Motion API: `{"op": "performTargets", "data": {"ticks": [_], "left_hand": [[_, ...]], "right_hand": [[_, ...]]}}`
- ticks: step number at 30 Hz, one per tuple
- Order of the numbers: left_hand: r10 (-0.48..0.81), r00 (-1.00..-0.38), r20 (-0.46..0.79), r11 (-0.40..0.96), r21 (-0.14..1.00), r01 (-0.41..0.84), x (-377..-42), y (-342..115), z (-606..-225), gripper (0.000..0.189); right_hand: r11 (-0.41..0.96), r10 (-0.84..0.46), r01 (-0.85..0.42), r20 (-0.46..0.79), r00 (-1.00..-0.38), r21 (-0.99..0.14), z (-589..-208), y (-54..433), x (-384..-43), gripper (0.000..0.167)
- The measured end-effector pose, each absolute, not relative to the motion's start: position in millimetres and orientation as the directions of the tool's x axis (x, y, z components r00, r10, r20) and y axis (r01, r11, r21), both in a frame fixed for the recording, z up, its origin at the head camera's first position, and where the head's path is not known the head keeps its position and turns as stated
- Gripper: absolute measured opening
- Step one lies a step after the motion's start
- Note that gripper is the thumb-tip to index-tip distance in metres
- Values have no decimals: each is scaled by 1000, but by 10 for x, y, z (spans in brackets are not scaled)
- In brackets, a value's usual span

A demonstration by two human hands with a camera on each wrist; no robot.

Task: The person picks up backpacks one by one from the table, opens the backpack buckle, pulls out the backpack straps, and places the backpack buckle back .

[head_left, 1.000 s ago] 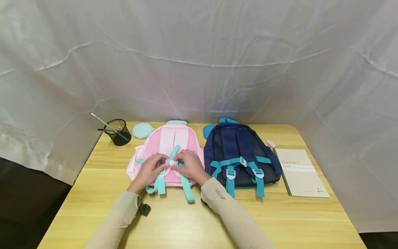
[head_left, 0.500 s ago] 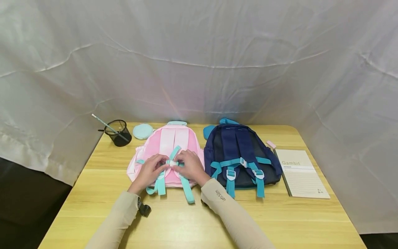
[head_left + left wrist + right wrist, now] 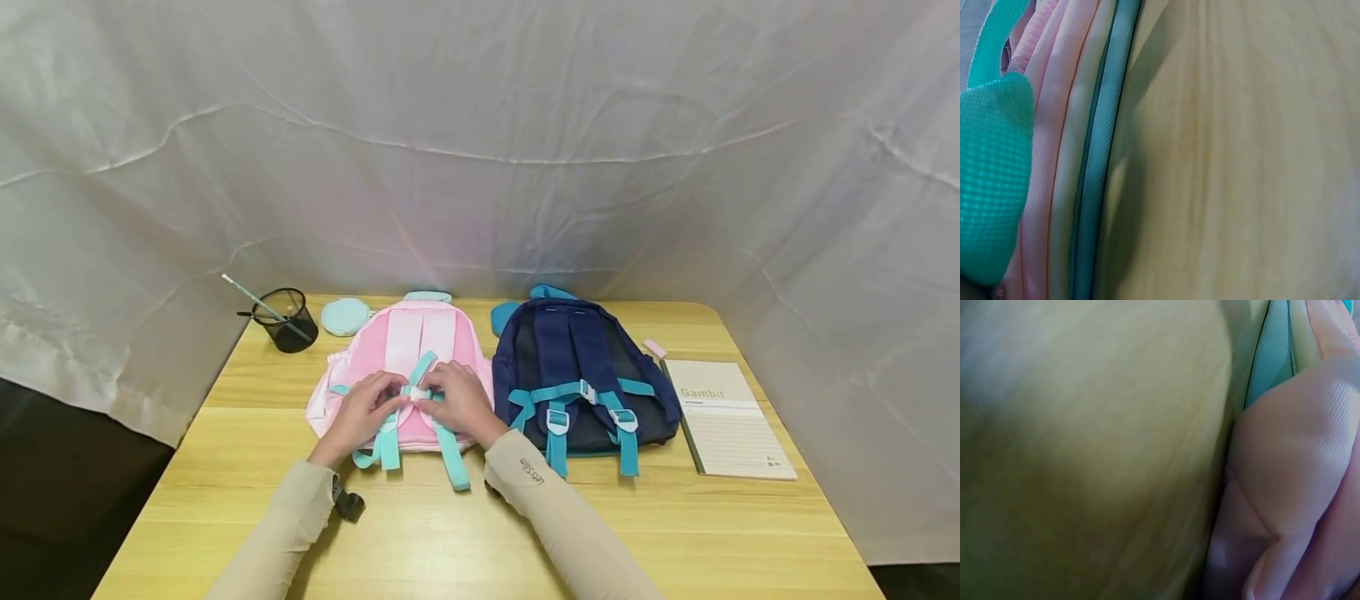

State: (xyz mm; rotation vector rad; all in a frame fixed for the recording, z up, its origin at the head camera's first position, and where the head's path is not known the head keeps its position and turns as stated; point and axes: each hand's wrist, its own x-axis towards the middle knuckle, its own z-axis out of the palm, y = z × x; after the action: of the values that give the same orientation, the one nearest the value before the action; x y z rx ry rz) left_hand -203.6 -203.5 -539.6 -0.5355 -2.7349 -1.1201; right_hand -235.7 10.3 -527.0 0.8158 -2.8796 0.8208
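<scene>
Fingers [image 3: 388, 380] of two hands [image 3: 362, 407] [image 3: 461, 402] on one white buckle [image 3: 417, 393]; two backpacks [image 3: 403, 335] [image 3: 555, 346].

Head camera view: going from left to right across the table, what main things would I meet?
Black mesh pen cup → pink backpack → navy backpack → notebook marked "Gambit".

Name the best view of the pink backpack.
Head: nearly the whole pink backpack shows there, partly covered by the left hand and right hand. Left wrist shows only its layered edge and teal strap; right wrist, just a bulging part.
</scene>
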Motion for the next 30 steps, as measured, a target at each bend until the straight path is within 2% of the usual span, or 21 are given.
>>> {"op": "performTargets", "data": {"ticks": [30], "left_hand": [[274, -931, 240, 665, 652, 364, -2032, -2038, -5403, 24]], "right_hand": [[702, -491, -508, 178, -853, -499, -5250, 98, -2346, 14]]}}
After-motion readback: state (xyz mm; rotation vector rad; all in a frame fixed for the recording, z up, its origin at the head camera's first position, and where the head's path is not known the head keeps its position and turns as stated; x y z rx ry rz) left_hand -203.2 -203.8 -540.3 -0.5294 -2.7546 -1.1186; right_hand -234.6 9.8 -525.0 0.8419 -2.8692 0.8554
